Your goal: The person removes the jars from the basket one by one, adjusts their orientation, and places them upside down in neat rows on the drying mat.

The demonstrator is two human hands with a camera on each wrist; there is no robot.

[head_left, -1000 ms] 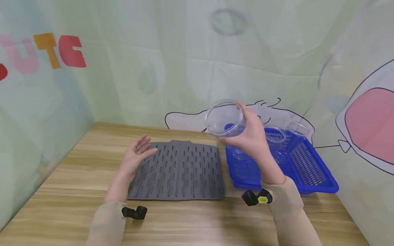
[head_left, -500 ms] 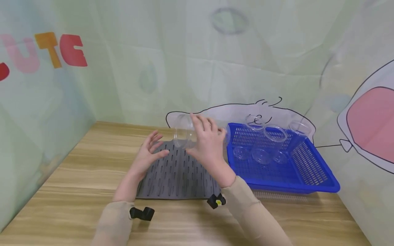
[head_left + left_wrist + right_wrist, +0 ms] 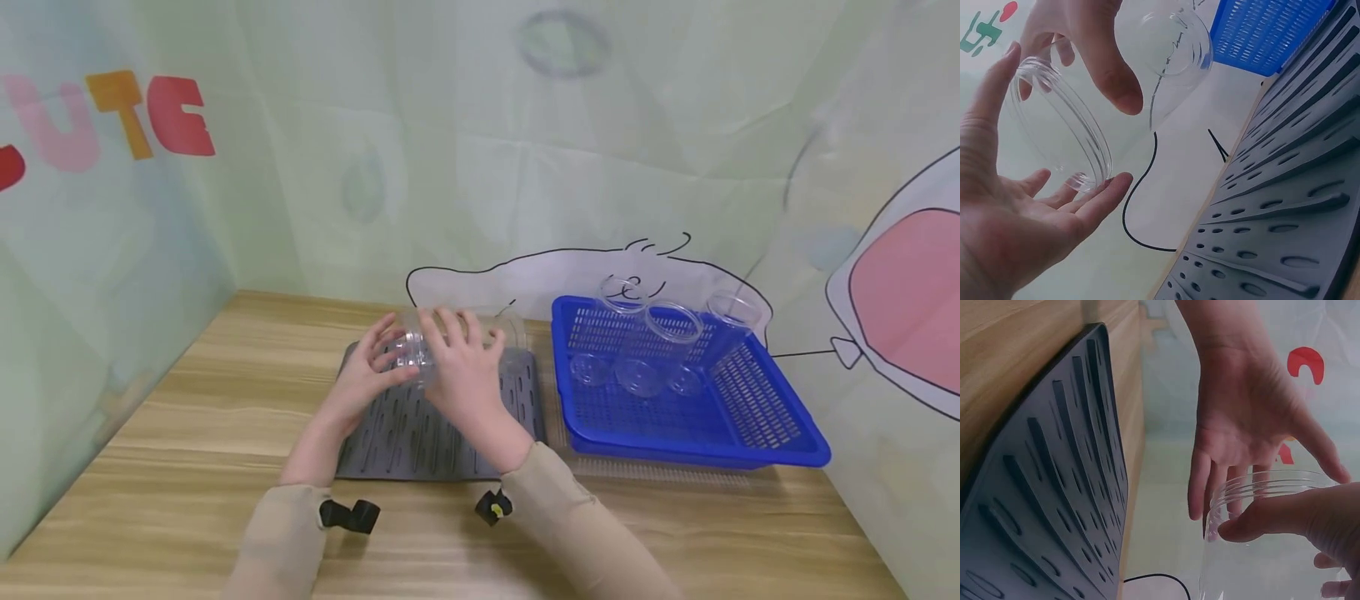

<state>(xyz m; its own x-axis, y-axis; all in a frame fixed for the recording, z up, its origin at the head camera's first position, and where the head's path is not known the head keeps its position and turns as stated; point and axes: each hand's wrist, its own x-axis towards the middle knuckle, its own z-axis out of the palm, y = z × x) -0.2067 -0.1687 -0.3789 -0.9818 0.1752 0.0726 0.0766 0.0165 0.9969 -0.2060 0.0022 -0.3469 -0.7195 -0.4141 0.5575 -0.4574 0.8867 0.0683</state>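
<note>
A clear jar with a threaded rim lies sideways in the air above the grey slotted mat, its mouth towards the left. My right hand grips it around the body close to the mouth. Facing it, my left hand has its fingers spread and only slightly bent. In the left wrist view, the left thumb and fingertips are right at opposite sides of the jar's rim. The right wrist view shows the left fingers extended behind the rim.
A blue perforated basket stands right of the mat, with three clear jars upright in it. The wooden table meets a printed cloth backdrop behind and at both sides.
My right hand has carried the jar left from beside the basket to over the mat, turning its mouth leftward. My left hand has shifted slightly right; the jar's rim now reaches its fingers.
</note>
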